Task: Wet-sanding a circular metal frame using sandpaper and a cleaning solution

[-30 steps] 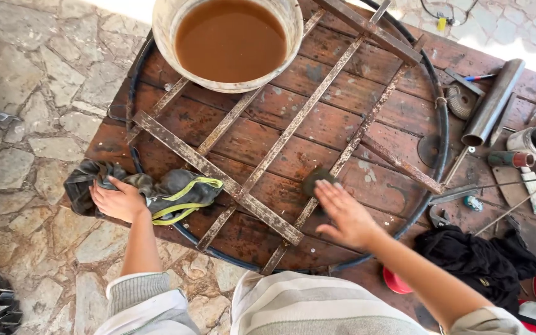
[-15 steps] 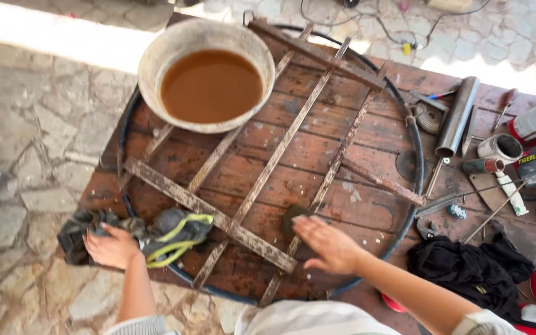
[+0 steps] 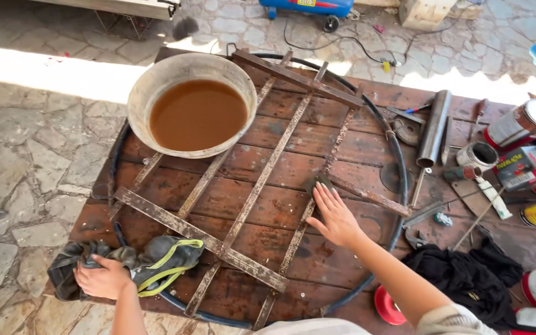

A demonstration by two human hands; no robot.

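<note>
A wide metal basin stands on the far left part of the rusty grid and holds brown, muddy liquid nearly up to its rim. To the right of the grid, on the wooden desk, an open can stands upright; I cannot tell what is inside. A closed tin lies tilted just behind it, and a grey metal tube lies between these and the grid.

The right hand is open and flat, with the fingers pressing a small dark pad onto a bar of the grid, right of its middle. The left hand is curled over a dark cloth with yellow trim at the near left corner of the grid, at the desk's edge.

A black hoop runs around the grid. Left of the grid the stone floor is open; right of it the desk is crowded with tools, and a black cloth lies near the right forearm.
</note>
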